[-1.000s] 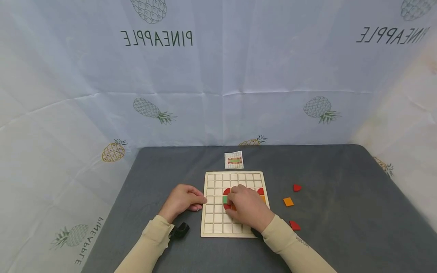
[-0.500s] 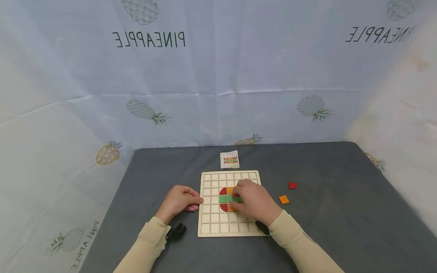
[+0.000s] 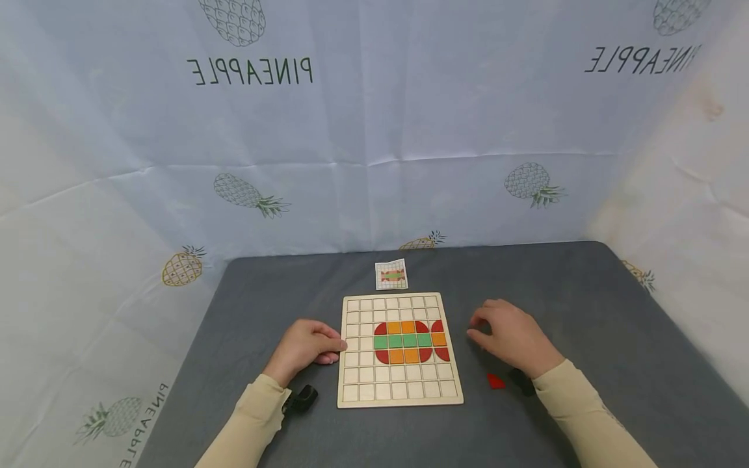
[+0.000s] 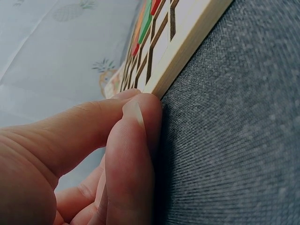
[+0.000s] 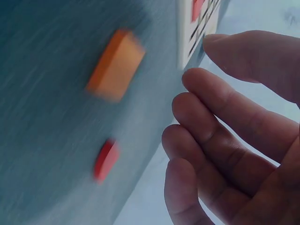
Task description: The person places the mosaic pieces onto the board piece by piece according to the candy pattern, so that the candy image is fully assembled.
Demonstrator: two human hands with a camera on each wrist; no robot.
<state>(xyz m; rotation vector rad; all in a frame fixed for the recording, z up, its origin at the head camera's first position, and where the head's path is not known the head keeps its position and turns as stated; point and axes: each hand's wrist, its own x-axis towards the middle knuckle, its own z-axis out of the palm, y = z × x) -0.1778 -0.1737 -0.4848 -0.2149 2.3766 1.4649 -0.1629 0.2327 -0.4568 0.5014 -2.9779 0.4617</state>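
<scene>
My left hand (image 3: 310, 344) pinches thumb against index finger at the left edge of the wooden grid board (image 3: 367, 393), where the fingertips meet its rim (image 4: 187, 51). Green squares (image 3: 409, 340) form a row across the board, with orange squares and red rounded corner pieces above and below. A separate red-orange-red column fills the right edge. My right hand (image 3: 515, 335) hovers right of the board, fingers loosely bent and holding nothing. Beside it in the right wrist view are a loose orange square (image 5: 117, 65) and a red piece (image 5: 107, 160); the hand hides both in the head view.
Another red piece (image 3: 496, 381) lies on the dark grey table (image 3: 433, 442) near the right wrist. A small pattern card (image 3: 391, 275) with a similar coloured design lies behind the board. A pineapple-print cloth (image 3: 351, 208) hangs behind the table.
My right hand has moved off the board to the right, over the loose pieces, uncovering the coloured pattern. The left hand stays at the board's edge. The head view has shifted slightly.
</scene>
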